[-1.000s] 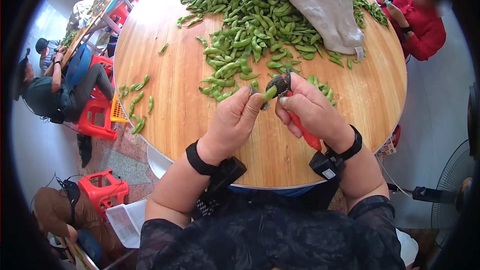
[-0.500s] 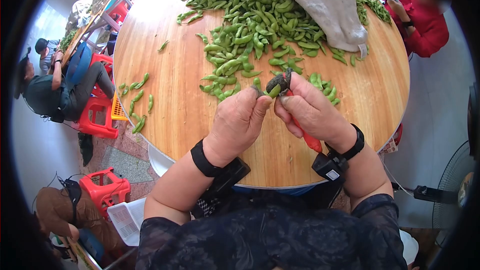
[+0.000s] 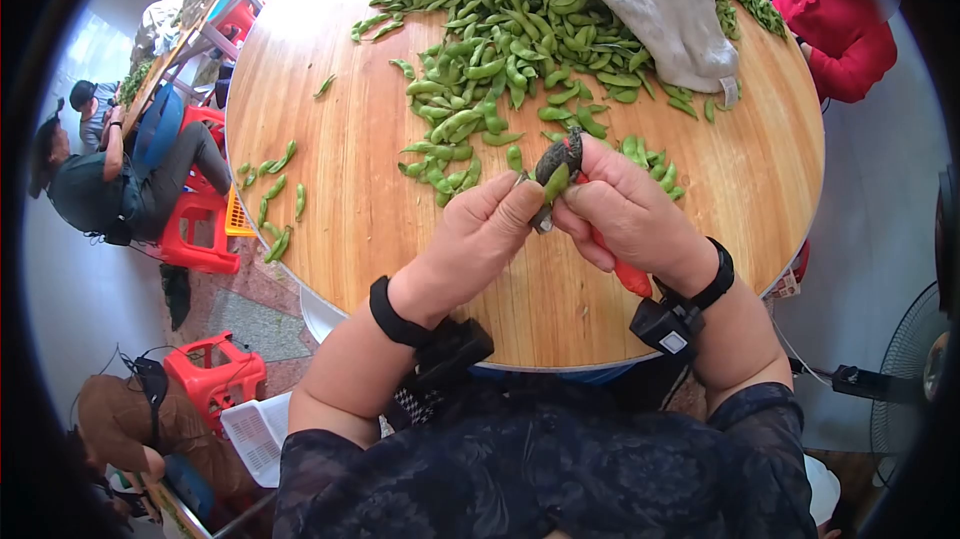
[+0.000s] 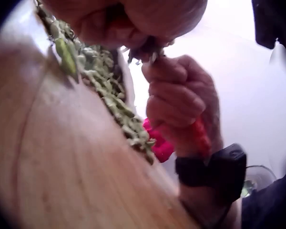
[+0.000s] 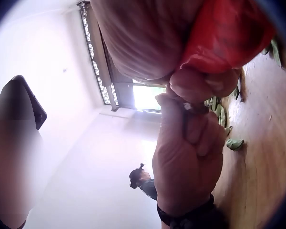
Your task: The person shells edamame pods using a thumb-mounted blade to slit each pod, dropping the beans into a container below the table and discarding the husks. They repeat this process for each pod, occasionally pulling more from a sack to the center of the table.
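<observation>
Over the near part of the round table, my left hand pinches a green soybean pod between thumb and fingers. My right hand is right beside it, curled round a red handle whose working end is hidden by the fingers. A dark, rough-looking wrap sits at the right fingertips, against the pod. In the left wrist view the red handle runs down along the right palm. In the right wrist view the left hand meets the right fingertips, and the pod is hidden.
A big pile of pods covers the far side of the wooden table, partly under a white cloth. Several loose pods lie at the left edge. Red stools, a fan and other people surround the table.
Between my hands, the pod has tilted more upright and lies closer along the dark wrap. Both hands stay together. The person in red has lowered their hands toward the table.
</observation>
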Demonstrator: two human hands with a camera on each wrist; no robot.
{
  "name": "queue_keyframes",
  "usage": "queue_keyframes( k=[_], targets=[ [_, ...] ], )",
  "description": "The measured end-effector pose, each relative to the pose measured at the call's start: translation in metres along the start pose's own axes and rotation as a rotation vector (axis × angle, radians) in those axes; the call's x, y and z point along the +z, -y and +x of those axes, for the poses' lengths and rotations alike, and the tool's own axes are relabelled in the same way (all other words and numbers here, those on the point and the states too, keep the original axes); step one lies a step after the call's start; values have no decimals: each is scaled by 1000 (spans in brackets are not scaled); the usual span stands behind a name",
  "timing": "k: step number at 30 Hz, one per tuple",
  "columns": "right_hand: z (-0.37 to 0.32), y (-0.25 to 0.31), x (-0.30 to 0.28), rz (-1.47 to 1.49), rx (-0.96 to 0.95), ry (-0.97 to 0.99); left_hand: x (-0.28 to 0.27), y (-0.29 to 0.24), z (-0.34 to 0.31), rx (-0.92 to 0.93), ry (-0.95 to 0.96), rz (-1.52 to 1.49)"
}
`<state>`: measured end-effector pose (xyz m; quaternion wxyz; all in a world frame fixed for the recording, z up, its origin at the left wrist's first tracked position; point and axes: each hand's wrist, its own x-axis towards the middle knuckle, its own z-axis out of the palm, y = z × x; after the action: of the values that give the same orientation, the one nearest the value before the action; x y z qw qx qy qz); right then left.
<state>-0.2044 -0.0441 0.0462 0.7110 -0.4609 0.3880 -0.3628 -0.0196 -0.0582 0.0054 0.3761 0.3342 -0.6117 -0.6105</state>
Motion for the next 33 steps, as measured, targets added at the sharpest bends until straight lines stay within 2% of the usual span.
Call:
queue_keyframes(
  k=[1, 2, 3, 4, 5, 7, 8, 10, 11, 13, 17, 20, 22, 23, 25, 26, 27, 28, 30, 33],
  targets=[
    [-2, 3, 1, 2, -2, 1, -1, -6, -1, -276, 118, -423],
    [-4, 5, 2, 84, -1, 45, -3, -6, -2, -276, 118, -420],
    [-5, 7, 2, 165, 0, 88, -4, -6, -3, -332, 213, -604],
    [-5, 7, 2, 166, -3, 88, -4, -7, -3, -386, 309, -786],
    [-5, 6, 1, 107, -30, 64, -3, -8, -2, -387, 312, -783],
    [-4, 3, -3, 47, -59, 34, 0, -9, 1, -314, 194, -518],
    [-2, -1, -5, -36, -93, 5, 3, -6, 1, -314, 201, -516],
    [-3, -2, -7, -120, -126, -26, 6, 4, 0, 175, 5, 166],
    [-3, -3, -7, -151, -122, -34, 6, 6, 2, 174, 4, 166],
    [-2, -3, -5, -180, -115, -36, 4, 9, 4, 449, -92, 578],
    [-1, -2, -3, -79, -52, -34, 8, -1, 3, 452, -72, 556],
    [-1, -3, -2, -43, -48, -45, 9, -2, 0, 370, -41, 521],
    [-1, -3, -2, -46, -42, -54, 12, -5, -1, 153, -22, 172],
    [-1, -3, -1, -110, -64, -88, 11, -2, -1, 152, -23, 173],
    [3, -9, -2, -177, -87, -117, 7, 5, 1, -100, 63, -56],
    [7, -19, -4, -560, -398, -234, 8, 4, 2, -98, 59, -57],
    [9, -24, -4, -942, -712, -348, 10, 2, 3, -179, 48, -206],
    [8, -23, -3, -944, -714, -342, 11, 0, 4, -258, 37, -356],
    [5, -21, 1, -1084, -662, -370, 8, -3, 5, -285, 53, -375],
    [5, -21, 1, -1127, -692, -342, 6, -2, 4, -304, 79, -409]
  ],
)
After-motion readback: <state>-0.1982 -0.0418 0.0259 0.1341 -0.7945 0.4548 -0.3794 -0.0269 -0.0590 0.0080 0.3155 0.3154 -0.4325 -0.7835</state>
